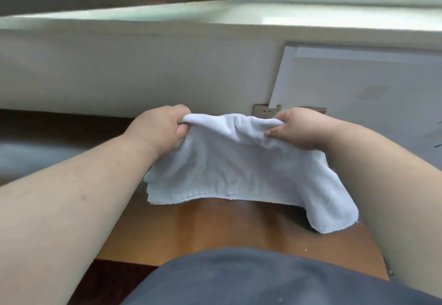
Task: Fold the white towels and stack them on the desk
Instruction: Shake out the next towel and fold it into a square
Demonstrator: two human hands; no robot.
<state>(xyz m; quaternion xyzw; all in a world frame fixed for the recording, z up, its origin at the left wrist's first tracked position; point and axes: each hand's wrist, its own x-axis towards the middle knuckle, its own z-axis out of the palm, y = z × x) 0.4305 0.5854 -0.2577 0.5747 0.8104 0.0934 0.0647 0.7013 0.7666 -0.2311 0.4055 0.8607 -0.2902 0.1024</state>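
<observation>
Both hands are closed on the far edge of one white towel [229, 161]: the left hand [162, 125] is pinched on its left end and the right hand [296, 129] on its right end, fingers curled over the cloth. Between them the towel is stretched, so its long axis is seen to run left to right across the body, with neither hand clearly nearer to it. From that held edge the cloth is draped toward the person, its near hem lying loose just above or on the desk [215, 230]; contact cannot be told for certain. The right near corner hangs lower than the left. A fold is judged to be in hand, and the coming move is likely to turn on bringing the held edge to meet the free hem squarely. The wooden desk is bare beneath the towel. Beyond it a pale wall, a wall socket [266, 112], leaning white boards [358, 94] and a window sill [215, 15] are seen.
</observation>
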